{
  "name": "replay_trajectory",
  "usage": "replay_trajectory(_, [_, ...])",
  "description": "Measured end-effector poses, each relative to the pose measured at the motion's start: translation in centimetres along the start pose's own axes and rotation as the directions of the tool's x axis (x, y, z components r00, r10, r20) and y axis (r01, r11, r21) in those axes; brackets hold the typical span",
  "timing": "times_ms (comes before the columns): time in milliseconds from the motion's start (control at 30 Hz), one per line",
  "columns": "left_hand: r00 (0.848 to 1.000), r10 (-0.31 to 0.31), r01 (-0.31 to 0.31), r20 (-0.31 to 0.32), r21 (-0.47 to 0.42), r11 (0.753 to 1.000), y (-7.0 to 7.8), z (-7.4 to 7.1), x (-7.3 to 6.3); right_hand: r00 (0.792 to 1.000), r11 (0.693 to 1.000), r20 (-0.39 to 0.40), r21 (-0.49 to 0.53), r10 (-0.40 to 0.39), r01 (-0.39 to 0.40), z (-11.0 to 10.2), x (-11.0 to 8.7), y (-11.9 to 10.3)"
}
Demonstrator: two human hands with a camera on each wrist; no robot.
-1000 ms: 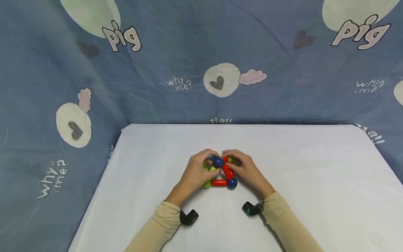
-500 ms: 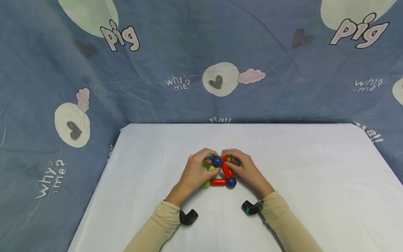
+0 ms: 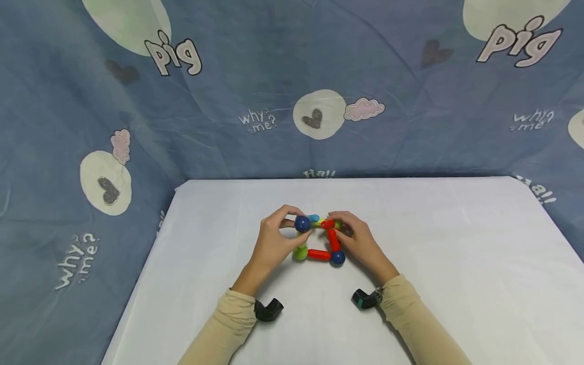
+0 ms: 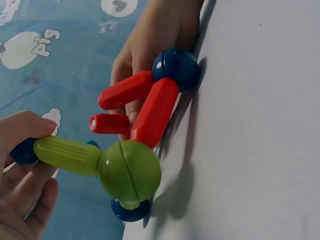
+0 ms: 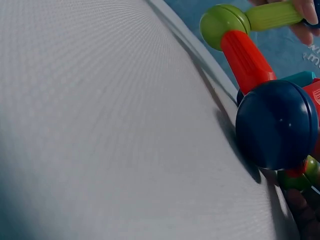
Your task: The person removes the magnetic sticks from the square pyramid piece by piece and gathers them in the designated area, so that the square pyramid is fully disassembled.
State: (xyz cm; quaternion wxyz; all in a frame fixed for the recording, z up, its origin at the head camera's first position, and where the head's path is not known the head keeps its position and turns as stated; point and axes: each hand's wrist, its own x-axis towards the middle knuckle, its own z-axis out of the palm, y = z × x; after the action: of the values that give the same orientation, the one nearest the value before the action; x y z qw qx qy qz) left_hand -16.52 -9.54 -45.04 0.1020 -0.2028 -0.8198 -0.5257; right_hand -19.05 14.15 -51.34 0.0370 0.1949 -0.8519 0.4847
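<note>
A ball-and-rod building toy stands between the hands on the white table. My left hand [image 3: 270, 241] pinches a dark blue ball [image 3: 302, 224] at the upper left; a yellow-green rod [image 4: 70, 156] runs from that ball to a green ball [image 4: 130, 172]. From there a red rod [image 3: 319, 255] leads to another blue ball [image 3: 337, 258]. A second red rod [image 3: 334, 240] rises from this ball, its upper end free. My right hand [image 3: 363, 248] holds a short red rod [image 4: 111, 124], its free end facing left. A light-blue rod [image 3: 313, 218] lies behind, partly hidden.
The white tabletop [image 3: 433, 243] extends around the toy. A blue printed cloth [image 3: 274, 66] hangs behind and at the left. Black wrist devices sit by the left cuff [image 3: 269, 310] and the right cuff [image 3: 365, 299].
My left hand has moved left and slightly up with the blue ball, away from the upper ends of the red rods. A gap now shows between them. My right hand has barely shifted.
</note>
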Motion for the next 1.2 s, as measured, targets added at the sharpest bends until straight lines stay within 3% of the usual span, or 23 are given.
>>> replay_trajectory(467, [0.999,-0.007,0.011,-0.053,0.083,0.996,-0.8,-0.6,0.3,0.997,0.999,-0.068,0.011,0.032,-0.032,-0.3,0.0,-0.2])
replay_trajectory(1200, [0.995,-0.102,0.102,-0.01,0.075,0.992,-1.3,-0.9,0.2,0.981,0.993,-0.163,0.079,0.101,-0.089,-0.6,0.2,0.2])
